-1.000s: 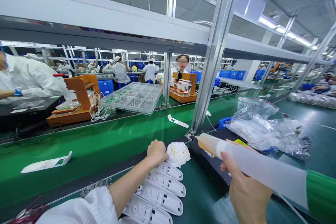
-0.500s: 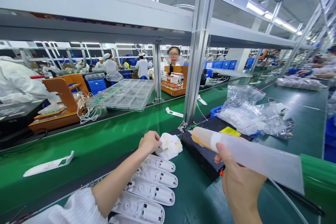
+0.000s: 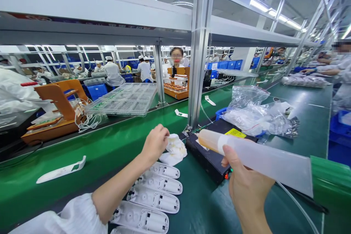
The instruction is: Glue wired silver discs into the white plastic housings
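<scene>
My right hand (image 3: 245, 181) is wrapped round a big translucent dispensing syringe (image 3: 268, 161), held tilted with its narrow end to the left. Amber liquid and a white plunger show in its front part, and a green end piece sits at the back. My left hand (image 3: 155, 142) is closed, fingertips pinched at the edge of a crumpled white tissue (image 3: 177, 150) with yellowish stains. Below my left forearm, several white plastic housings (image 3: 156, 199) lie in a row, open side up; the forearm hides part of them.
A black box (image 3: 210, 161) with a yellow label stands under the syringe tip. Behind it are clear plastic bags (image 3: 252, 117). A green conveyor belt (image 3: 115, 139) carries white parts (image 3: 61, 171). A metal post (image 3: 201, 51) rises ahead. Co-workers sit beyond the belt.
My left hand has risen slightly, still at the tissue. The syringe stays in my right hand. The white part on the belt has shifted right, and the whole view has turned a little.
</scene>
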`<state>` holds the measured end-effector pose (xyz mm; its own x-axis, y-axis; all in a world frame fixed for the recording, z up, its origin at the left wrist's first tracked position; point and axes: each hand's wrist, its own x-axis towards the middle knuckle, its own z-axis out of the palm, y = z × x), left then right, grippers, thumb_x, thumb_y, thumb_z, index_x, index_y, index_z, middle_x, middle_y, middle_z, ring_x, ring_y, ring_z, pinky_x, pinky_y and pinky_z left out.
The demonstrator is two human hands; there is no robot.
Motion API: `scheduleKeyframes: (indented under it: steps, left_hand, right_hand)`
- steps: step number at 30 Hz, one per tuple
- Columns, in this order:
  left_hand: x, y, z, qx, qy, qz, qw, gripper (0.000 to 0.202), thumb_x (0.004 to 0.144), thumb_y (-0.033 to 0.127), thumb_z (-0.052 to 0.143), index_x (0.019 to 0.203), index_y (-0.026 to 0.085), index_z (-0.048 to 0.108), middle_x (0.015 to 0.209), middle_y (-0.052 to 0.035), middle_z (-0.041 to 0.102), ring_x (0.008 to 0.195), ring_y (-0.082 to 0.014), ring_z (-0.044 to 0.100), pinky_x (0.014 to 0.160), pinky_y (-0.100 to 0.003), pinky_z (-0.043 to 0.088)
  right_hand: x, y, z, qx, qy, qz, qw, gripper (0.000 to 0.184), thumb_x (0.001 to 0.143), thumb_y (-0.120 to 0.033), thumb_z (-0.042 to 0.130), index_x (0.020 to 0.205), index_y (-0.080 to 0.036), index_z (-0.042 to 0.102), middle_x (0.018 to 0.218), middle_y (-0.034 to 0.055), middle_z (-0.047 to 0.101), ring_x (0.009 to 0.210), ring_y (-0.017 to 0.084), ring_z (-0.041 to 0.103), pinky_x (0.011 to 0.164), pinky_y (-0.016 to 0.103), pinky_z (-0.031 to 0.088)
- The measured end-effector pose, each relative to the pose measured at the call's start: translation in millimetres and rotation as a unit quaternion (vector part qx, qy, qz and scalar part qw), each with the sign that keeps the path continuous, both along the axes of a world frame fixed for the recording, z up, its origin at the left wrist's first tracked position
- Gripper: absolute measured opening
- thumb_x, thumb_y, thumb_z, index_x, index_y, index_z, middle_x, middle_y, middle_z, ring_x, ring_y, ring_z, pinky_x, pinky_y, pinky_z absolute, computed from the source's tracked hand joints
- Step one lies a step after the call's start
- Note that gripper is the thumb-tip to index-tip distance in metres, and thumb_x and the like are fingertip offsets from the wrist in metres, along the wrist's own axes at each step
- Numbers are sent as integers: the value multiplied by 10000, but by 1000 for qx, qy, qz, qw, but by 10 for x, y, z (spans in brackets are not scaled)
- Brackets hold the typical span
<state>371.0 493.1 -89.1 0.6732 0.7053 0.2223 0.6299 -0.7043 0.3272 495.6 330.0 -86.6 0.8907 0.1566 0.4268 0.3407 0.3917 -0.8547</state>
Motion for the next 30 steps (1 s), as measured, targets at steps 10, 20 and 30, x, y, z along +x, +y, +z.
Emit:
scheduleKeyframes:
  steps: [10,20,30]
  left_hand:
    - [-151,-87,-210,25,118,-90,989,339,665,-43,427,851,179,603,935,-48,544,886,-215,510,744,-322,392]
    - [-188,-232,-261,13,138,-89,986,264,694,15,452,760,164,660,855,-79,509,869,-252,470,727,-356,407]
    - [-900,35,-141,-78,67,-60,993,206,814,175,522,996,208,612,952,-38,552,921,-204,510,793,-307,421]
  right_hand:
    - [8,-8,-26,-15,-5,1,1000,436,621,-385,712,973,-172,567,760,22,573,683,187,574,638,385,495]
    - [-16,5,-7,11,10,11,1000,436,599,-349,735,967,-167,587,832,33,577,604,144,546,489,285,458]
    - [-165,57,53,103,39,99,989,283,628,-323,708,821,-176,562,707,-1,576,582,168,565,348,244,412]
